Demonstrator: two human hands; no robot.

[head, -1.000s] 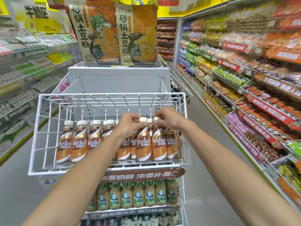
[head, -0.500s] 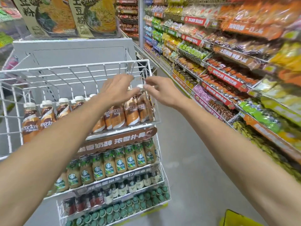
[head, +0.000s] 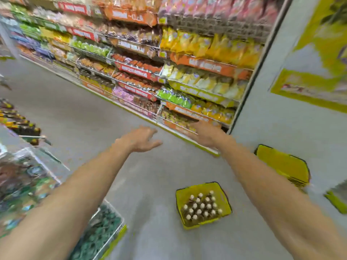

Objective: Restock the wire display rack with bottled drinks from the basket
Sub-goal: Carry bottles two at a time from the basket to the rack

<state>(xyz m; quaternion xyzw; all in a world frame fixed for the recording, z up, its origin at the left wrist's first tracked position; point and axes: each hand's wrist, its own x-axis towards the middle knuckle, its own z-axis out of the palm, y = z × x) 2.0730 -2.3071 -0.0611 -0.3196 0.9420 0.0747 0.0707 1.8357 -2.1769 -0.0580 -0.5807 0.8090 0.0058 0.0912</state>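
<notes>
A yellow basket (head: 180, 196) stands on the grey floor, holding several brown bottles (head: 201, 206) with white caps. My left hand (head: 140, 138) hovers over the aisle floor with relaxed fingers and holds nothing. My right hand (head: 205, 135) is stretched out to its right, fingers loose, also holding nothing. Both hands are well above and beyond the basket. The wire display rack (head: 56, 177) shows only as a blurred edge at the lower left, its lowest tier full of green-capped bottles (head: 97, 233).
Long shelves of snack bags (head: 187, 72) line the far side of the aisle. A grey end wall (head: 272, 119) with a yellow poster stands at the right. A second yellow basket (head: 283, 164) lies by that wall. Open floor separates rack and basket.
Both hands let go of the bottles on the rack's top tier and came away. The view swung right and down, so the rack slid off left and the basket came into sight.
</notes>
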